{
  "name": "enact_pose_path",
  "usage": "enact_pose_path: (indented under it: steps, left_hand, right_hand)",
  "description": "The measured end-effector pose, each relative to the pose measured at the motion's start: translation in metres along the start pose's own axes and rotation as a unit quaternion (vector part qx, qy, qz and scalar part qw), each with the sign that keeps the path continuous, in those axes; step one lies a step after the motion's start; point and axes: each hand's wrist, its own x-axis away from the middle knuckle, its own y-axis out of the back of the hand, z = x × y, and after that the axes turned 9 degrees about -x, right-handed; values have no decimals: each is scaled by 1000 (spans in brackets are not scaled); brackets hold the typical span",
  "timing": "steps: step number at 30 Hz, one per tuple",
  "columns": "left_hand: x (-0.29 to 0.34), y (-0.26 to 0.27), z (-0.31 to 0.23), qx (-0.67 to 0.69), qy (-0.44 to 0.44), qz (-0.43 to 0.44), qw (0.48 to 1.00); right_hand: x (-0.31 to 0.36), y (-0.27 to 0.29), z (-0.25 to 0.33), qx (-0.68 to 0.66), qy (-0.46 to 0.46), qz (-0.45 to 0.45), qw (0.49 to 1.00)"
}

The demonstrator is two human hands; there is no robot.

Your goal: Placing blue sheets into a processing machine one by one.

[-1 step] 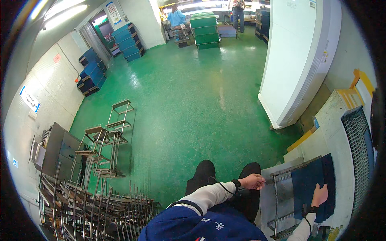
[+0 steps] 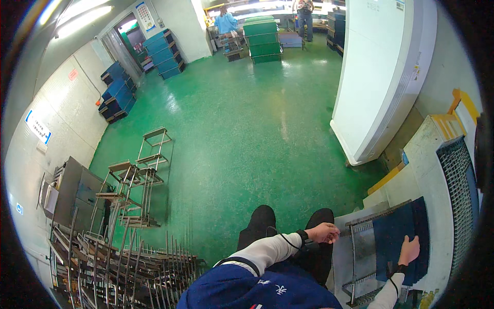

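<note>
At the lower right, a metal slotted rack (image 2: 354,257) rests on a pale work surface, with thin dark blue panels (image 2: 388,234) standing side by side in its right part. My right hand (image 2: 410,251) is at these panels, its thumb and fingers closed about the edge of one. My left hand (image 2: 323,233) hovers beside the rack's left end, over my knee. Its fingers are curled together; whether anything small is between them cannot be made out. Both wrists wear dark bands with a cord.
Empty metal racks (image 2: 126,193) stand on the left floor, with many more piled (image 2: 123,273) below. A tall white panel (image 2: 383,77) rises at right, near a grey mesh tray (image 2: 458,201). Far off are blue stacks (image 2: 163,54), a green stack (image 2: 263,41) and two people.
</note>
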Motion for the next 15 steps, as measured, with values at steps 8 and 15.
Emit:
enact_pose_path:
  steps: [8, 15]
  left_hand:
    - [4, -5, -3, 17, 0, -22, 1000]
    - [4, -5, -3, 15, 0, -23, 1000]
  right_hand:
    - [2, 4, 4, 4, -6, -2, 1000]
    - [1, -1, 0, 2, 4, -19, 1000]
